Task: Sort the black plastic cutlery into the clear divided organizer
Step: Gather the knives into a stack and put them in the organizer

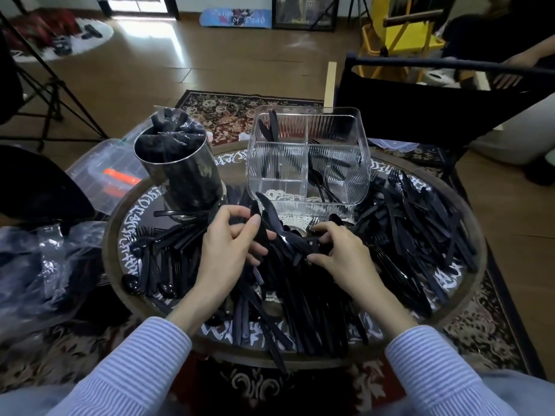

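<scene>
left hand [231, 244] gripping knives [260, 223], right hand [339, 250] pinching cutlery [303, 244]

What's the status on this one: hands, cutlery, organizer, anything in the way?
Left hand grips a few black pieces; right hand picking in the cutlery pile. Organizer holds few pieces. Metal canister beside it, not blocking.

black cutlery [420, 223] heaped around the clear divided organizer [309, 157], few pieces inside
</scene>
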